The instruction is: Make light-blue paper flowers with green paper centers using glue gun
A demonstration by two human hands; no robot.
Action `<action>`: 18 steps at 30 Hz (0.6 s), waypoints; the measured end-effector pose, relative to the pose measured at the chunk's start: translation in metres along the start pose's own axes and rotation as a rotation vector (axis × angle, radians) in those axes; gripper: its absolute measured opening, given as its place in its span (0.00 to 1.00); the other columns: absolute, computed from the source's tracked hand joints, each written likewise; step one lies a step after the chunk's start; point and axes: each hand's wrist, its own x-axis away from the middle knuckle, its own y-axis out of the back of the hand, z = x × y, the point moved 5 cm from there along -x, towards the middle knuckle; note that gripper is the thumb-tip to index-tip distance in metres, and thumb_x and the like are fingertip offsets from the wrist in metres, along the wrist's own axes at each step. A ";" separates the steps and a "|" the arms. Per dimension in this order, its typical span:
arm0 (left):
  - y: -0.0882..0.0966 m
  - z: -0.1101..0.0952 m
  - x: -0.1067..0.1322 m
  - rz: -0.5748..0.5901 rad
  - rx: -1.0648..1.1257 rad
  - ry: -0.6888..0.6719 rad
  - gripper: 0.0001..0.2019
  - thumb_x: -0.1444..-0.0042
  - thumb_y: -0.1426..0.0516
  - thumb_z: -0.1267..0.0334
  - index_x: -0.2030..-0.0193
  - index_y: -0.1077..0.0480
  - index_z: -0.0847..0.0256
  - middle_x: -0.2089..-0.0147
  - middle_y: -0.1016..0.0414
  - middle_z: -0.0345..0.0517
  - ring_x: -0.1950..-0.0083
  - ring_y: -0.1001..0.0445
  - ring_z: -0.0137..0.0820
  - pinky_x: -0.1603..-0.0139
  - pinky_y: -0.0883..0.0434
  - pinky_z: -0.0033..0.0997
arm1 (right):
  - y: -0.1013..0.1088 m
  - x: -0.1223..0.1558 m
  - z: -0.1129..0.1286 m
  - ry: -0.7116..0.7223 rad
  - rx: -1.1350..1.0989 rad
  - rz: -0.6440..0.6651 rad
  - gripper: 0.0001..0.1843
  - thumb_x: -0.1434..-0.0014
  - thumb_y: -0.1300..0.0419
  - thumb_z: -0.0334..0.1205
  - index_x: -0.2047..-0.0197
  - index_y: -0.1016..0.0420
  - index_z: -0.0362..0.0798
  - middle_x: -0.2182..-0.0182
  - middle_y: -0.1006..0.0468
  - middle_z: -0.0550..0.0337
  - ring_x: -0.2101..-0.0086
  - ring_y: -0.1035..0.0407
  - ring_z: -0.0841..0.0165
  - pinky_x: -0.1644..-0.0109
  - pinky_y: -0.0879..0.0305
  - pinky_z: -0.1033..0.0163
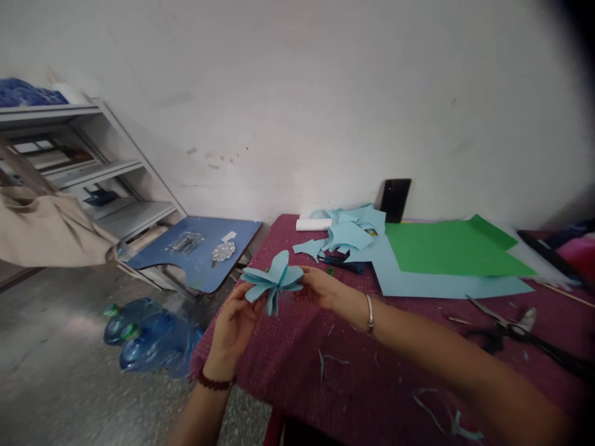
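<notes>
Your left fingers [238, 303] and right fingers [310, 280] grasp a blue paper flower [274, 285], its petals [279, 265] shaped and spread. Green paper [458, 248] looks uncut.

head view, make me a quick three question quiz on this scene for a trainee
1. What do the left hand and the right hand hold between them?
2. True or false: the green paper sheet lies beneath the light blue paper sheet.
3. Which leans against the wall: a) scissors, b) black smartphone, c) water jugs?

Key:
1. A light blue paper flower.
2. False; the green paper sheet lies on top.
3. b
</notes>
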 end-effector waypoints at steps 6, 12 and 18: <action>-0.028 0.000 0.011 0.069 -0.460 -0.274 0.13 0.54 0.36 0.68 0.58 0.24 0.56 0.64 0.22 0.39 0.64 0.27 0.29 0.60 0.30 0.28 | 0.007 0.050 -0.003 0.062 -0.099 -0.059 0.08 0.52 0.34 0.33 0.67 0.28 0.49 0.78 0.26 0.64 0.80 0.35 0.75 0.73 0.37 0.67; -0.084 0.003 0.031 0.163 -1.178 -0.885 0.10 0.48 0.40 0.70 0.61 0.20 0.55 0.73 0.35 0.39 0.70 0.37 0.31 0.67 0.41 0.30 | 0.033 0.121 -0.007 0.143 -0.161 -0.195 0.14 0.55 0.35 0.29 0.62 0.28 0.48 0.77 0.25 0.65 0.79 0.33 0.73 0.71 0.35 0.65; -0.140 0.028 0.059 0.235 -1.059 -1.133 0.02 0.46 0.38 0.66 0.66 0.22 0.59 0.63 0.30 0.45 0.60 0.32 0.34 0.58 0.36 0.35 | 0.054 0.181 -0.020 0.205 -0.212 -0.271 0.11 0.52 0.35 0.36 0.64 0.30 0.45 0.78 0.25 0.66 0.79 0.31 0.75 0.72 0.33 0.68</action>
